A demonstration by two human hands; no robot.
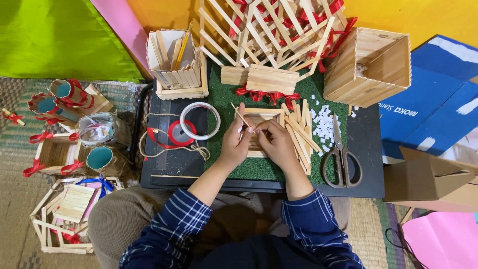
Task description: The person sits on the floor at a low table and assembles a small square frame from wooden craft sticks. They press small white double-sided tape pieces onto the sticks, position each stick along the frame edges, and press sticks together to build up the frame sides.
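Both hands meet over a small square frame of wooden craft sticks [259, 115] lying on a green mat [259, 169]. My left hand [235, 142] pinches a thin wooden stick [241, 117] that points up and to the left. Touching it from the right, my right hand [276, 142] has its fingertips closed on the same spot of the frame. A loose pile of craft sticks [299, 130] lies just right of my right hand, with white paper scraps [324, 125] beside it.
Scissors [340, 160] lie at the right of the black board [371, 179]. A clear tape roll [200, 120], red ribbon spool [179, 133] and twine sit left. Stick boxes [367, 65] and a stick holder [175, 67] stand behind; more stick crafts [74, 129] crowd the left floor.
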